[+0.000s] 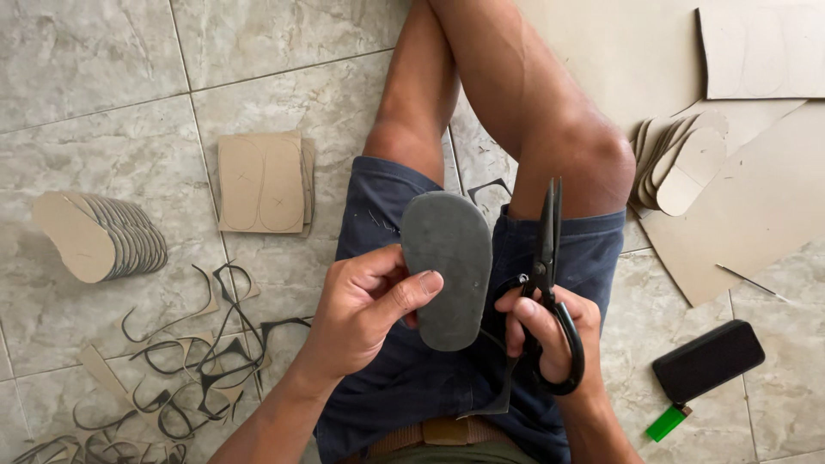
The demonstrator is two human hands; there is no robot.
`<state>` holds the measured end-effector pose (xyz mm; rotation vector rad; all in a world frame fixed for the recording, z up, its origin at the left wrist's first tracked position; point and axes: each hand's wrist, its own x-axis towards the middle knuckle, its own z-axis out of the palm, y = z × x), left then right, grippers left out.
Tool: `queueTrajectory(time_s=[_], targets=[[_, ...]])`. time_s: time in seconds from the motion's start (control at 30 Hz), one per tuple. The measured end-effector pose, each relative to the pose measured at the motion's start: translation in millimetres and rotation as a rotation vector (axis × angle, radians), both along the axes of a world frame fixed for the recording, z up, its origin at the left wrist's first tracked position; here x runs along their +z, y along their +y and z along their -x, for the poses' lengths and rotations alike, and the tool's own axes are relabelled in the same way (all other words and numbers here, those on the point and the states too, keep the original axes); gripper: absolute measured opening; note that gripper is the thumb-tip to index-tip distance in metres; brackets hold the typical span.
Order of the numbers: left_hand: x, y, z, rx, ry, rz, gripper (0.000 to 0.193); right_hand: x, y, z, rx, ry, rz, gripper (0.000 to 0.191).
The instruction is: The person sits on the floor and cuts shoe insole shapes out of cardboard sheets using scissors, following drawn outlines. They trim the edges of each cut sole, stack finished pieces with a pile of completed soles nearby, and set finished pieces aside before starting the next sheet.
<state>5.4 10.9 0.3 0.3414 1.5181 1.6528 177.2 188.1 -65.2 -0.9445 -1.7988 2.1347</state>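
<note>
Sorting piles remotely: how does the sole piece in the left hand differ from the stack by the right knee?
The held sole piece is dark grey and single, gripped upright in the left hand. The stack is tan, many pieces fanned on the floor. Both share a rounded sole outline.

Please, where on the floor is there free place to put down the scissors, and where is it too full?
Bare grey tile floor lies open at upper left, above the fanned stack of tan sole-shaped cutouts and the square cardboard sheets. Another free patch sits right of the black rectangular case. Crowded: the curled dark offcut strips at lower left, and the cardboard pieces at right.
</note>
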Motion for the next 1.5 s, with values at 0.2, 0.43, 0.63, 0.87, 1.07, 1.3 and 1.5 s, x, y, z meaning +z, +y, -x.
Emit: queueTrajectory(time_s=[0.2,0.43,0.63,0.87,1.07,1.3,1.5], targets=[[4,4,-6,-0.088,0.441,0.008,0.022,-11,1,-11,-0.001,0.273,0.396,0.038],[8,23,-15,-0.201,1.248,-0.061,0.052,-5,12,-25,-0.137,0.327,0.520,0.032],[-3,41,-21,-0.185,1.254,-0.060,0.054,2,30,-40,-0.225,0.029,-0.133,0.021],[-42,35,-3,-0.508,1.114,0.247,0.053,11,134,-53,-1.089,0.377,-0.746,0.022],[-65,15,-8,-0.761,1.166,0.351,0.027,-41,152,-26,-0.565,-0.043,-0.359,0.025],[-52,4,-1,-0.821,1.057,0.251,0.027,-57,70,-16,-0.604,-0.087,-0.140,0.026],[-54,-16,-2,-0.781,1.116,0.251,0.019,-22,66,2,-0.578,0.044,-0.208,0.021]])
